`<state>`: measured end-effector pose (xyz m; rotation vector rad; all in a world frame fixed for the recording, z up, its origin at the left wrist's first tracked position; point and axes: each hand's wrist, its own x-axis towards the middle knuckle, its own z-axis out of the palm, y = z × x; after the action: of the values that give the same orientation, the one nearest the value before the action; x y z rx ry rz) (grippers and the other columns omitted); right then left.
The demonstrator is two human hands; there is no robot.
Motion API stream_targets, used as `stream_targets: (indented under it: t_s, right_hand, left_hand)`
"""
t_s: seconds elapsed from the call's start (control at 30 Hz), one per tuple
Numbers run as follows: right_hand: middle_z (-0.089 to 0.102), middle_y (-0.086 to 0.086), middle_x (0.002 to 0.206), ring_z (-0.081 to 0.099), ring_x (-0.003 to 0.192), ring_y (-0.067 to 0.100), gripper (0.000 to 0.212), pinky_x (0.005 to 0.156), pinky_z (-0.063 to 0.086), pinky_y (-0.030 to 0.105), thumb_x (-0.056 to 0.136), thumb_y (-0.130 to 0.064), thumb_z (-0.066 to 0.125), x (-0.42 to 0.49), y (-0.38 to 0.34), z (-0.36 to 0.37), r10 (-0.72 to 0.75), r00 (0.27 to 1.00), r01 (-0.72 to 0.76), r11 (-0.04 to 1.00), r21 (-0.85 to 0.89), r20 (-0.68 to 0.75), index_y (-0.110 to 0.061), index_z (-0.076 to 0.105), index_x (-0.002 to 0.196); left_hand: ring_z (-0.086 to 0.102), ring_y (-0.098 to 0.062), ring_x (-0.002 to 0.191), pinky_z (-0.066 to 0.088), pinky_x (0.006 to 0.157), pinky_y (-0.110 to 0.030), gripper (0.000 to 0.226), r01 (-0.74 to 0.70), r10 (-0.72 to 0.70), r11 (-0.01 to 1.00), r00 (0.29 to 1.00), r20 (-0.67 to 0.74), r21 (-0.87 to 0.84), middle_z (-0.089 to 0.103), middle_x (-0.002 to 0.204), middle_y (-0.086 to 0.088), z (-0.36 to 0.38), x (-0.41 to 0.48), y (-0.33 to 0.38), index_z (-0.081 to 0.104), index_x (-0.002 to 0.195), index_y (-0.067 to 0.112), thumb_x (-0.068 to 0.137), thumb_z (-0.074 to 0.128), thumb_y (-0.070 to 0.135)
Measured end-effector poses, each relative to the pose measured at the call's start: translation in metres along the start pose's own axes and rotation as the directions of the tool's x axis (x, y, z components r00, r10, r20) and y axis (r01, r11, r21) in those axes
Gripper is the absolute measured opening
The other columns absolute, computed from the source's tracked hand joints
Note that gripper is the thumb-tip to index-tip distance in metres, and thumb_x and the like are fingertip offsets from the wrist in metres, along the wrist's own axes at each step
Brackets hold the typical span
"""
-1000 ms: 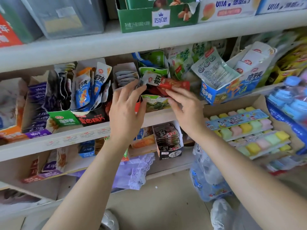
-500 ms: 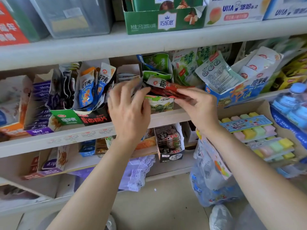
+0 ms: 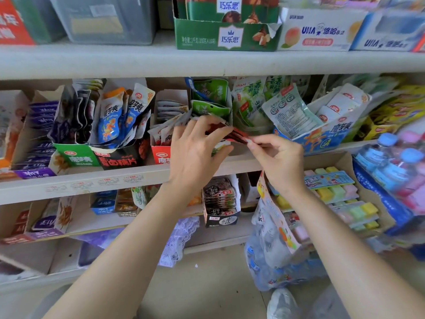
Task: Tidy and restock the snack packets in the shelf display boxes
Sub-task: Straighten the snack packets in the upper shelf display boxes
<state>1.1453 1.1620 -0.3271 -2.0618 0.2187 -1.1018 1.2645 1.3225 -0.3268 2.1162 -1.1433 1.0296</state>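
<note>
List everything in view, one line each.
red packets: several, red, held at centre, middle shelf
red display box: one, red-white, middle shelf, left of them
green packets: two showing, green, behind red packets
blue-orange packets: several, blue-orange, middle shelf left
blue display box: one, blue, middle shelf right
green carton: one, green, top shelf
water bottles: two caps showing, blue, far right
pastel sweets: many, mixed pastels, lower shelf right
plastic bag: one, clear, low right of centre
left grip: one, bare, gripping red packets
right grip: one, bare, pinching red packets
</note>
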Motion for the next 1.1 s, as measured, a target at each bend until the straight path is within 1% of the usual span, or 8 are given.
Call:
stream_targets:
  t_s: [0.17, 0.27, 0.4, 0.57, 0.73, 0.87, 1.0, 1.1]
  right_hand:
    - [0.074, -0.001, 0.107, 0.068, 0.104, 0.008, 0.017, 0.092, 0.055, 0.028, 0.085, -0.007, 0.077, 0.001, 0.004, -0.012, 0.007, 0.987, -0.01, 1.0, 0.019, 0.163, -0.011, 0.077, 0.101]
    - [0.073, -0.007, 0.11, 0.07, 0.095, 0.01, 0.027, 0.083, 0.056, 0.027, 0.086, -0.025, 0.079, 0.004, 0.007, -0.019, 0.157, 0.976, -0.171, 0.982, 0.083, 0.152, -0.02, 0.074, 0.112]
    - [0.073, 0.0, 0.11, 0.069, 0.105, 0.017, 0.045, 0.096, 0.056, 0.043, 0.084, -0.033, 0.079, 0.017, 0.018, -0.013, 0.437, 0.881, -0.473, 0.831, 0.293, 0.18, -0.014, 0.068, 0.124]
    - [0.077, -0.007, 0.106, 0.071, 0.101, 0.014, 0.042, 0.097, 0.055, 0.04, 0.077, -0.043, 0.082, 0.019, 0.011, -0.004, 0.324, 0.861, -0.414, 0.894, 0.171, 0.391, -0.024, 0.075, 0.114]
    - [0.076, 0.009, 0.083, 0.075, 0.071, 0.024, 0.012, 0.068, 0.063, 0.038, 0.084, -0.008, 0.078, 0.019, 0.013, -0.001, 0.372, 0.915, -0.4, 0.89, 0.22, 0.158, -0.019, 0.076, 0.09]
    - [0.075, 0.018, 0.089, 0.074, 0.078, 0.027, 0.013, 0.075, 0.061, 0.033, 0.081, 0.0, 0.078, 0.011, 0.008, 0.004, 0.475, 0.869, -0.485, 0.77, 0.414, 0.135, -0.01, 0.077, 0.089]
    - [0.077, 0.015, 0.093, 0.075, 0.09, 0.03, 0.015, 0.088, 0.059, 0.041, 0.079, 0.0, 0.08, 0.003, 0.002, 0.01, 0.489, 0.862, -0.491, 0.738, 0.463, 0.134, -0.011, 0.078, 0.09]
    - [0.077, 0.011, 0.092, 0.075, 0.088, 0.027, 0.016, 0.084, 0.06, 0.039, 0.082, -0.001, 0.078, -0.002, -0.001, 0.01, 0.5, 0.857, -0.492, 0.721, 0.487, 0.125, -0.016, 0.078, 0.089]
  left_hand:
    - [0.067, -0.023, 0.082, 0.037, 0.076, -0.037, 0.014, -0.053, 0.045, 0.994, 0.995, -0.087, -0.092, 0.073, 0.096, 0.006, 0.011, -0.003, -0.007, 0.081, 0.094, 0.025, 0.094, 0.073, 0.036]
    - [0.067, -0.023, 0.08, 0.039, 0.072, -0.036, 0.014, -0.09, 0.08, 0.993, 0.989, -0.122, -0.075, 0.075, 0.094, 0.005, 0.009, -0.007, -0.011, 0.082, 0.091, 0.023, 0.097, 0.073, 0.031]
    - [0.068, -0.023, 0.079, 0.041, 0.069, -0.035, 0.014, -0.105, 0.093, 0.99, 0.988, -0.127, -0.095, 0.076, 0.095, 0.004, 0.008, -0.011, -0.015, 0.083, 0.094, 0.02, 0.097, 0.073, 0.029]
    - [0.068, -0.023, 0.086, 0.042, 0.072, -0.033, 0.013, -0.08, 0.071, 0.99, 0.994, -0.078, -0.115, 0.074, 0.099, 0.001, 0.005, -0.013, -0.011, 0.081, 0.097, 0.018, 0.097, 0.072, 0.028]
    - [0.061, -0.027, 0.098, 0.044, 0.089, -0.033, 0.027, 0.06, -0.063, 0.969, 0.998, -0.008, -0.239, 0.069, 0.113, -0.005, -0.005, -0.019, 0.005, 0.076, 0.115, 0.013, 0.092, 0.066, 0.023]
    - [0.055, -0.024, 0.106, 0.026, 0.098, -0.011, 0.035, 0.303, -0.302, 0.899, 0.952, 0.053, -0.317, 0.068, 0.111, 0.001, -0.018, -0.019, 0.027, 0.078, 0.108, 0.02, 0.091, 0.063, 0.046]
    - [0.058, -0.02, 0.103, 0.041, 0.094, -0.031, 0.056, 0.472, -0.449, 0.851, 0.881, 0.148, -0.23, 0.068, 0.103, 0.003, -0.018, -0.001, 0.039, 0.078, 0.096, 0.023, 0.084, 0.057, 0.074]
    - [0.061, -0.019, 0.095, 0.05, 0.088, -0.041, 0.041, 0.565, -0.536, 0.793, 0.825, 0.181, -0.227, 0.061, 0.097, 0.006, -0.018, 0.008, 0.042, 0.075, 0.092, 0.022, 0.081, 0.069, 0.061]
